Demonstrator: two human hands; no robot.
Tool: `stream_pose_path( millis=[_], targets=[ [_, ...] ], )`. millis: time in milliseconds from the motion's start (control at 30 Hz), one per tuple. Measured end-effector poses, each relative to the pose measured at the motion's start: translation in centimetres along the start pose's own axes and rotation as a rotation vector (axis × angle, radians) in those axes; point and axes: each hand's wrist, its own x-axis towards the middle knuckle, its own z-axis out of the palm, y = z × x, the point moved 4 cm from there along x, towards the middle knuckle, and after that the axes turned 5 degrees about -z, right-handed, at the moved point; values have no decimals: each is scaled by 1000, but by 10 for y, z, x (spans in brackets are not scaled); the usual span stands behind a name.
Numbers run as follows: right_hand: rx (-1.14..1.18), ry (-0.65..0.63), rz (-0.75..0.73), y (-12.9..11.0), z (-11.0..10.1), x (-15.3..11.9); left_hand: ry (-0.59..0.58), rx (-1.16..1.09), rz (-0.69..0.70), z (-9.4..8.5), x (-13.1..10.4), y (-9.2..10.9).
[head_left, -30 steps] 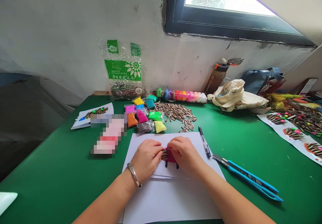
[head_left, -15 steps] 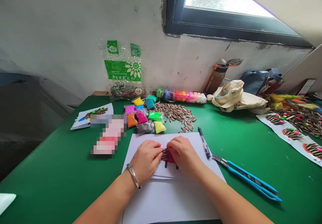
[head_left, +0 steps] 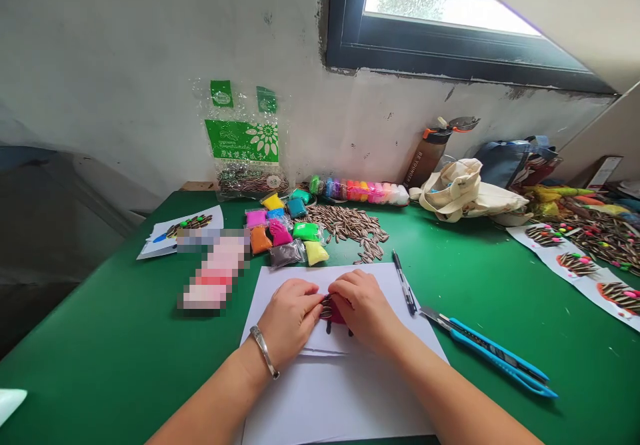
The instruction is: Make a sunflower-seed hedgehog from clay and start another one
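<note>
Crimson, clay-like flat shape [head_left: 338, 315] is noted on white paper [head_left: 340, 398], lower centre. Judged light, soft, easily dented; best lifted by the paper's edge. Fingertips of left hand [head_left: 293, 311] and right hand [head_left: 366, 306] are bunched there; grip cannot be confirmed.

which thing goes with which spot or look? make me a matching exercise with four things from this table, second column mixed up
Things:
1. pen
2. knife
3. plastic bag
4. bracelet

Places and looks:
A. upright near the wall, with green print
B. silver, around the left wrist
C. along the right edge of the white paper
D. blue handle, blade towards the paper

Right pairs: 1-C, 2-D, 3-A, 4-B
</note>
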Motion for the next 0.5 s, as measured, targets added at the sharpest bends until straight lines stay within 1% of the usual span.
stream_pose_path(
  millis=[133, 333, 500],
  targets=[
    [-43, 55, 36, 6, -8, -3, 23, -13, 6, -2, 0, 1],
    [-124, -10, 27, 4, -1, -4, 13, 3, 6, -2, 0, 2],
    [-147, -5, 24, 2, 3, -4, 0, 10, 11, -1, 0, 1]
  ],
)
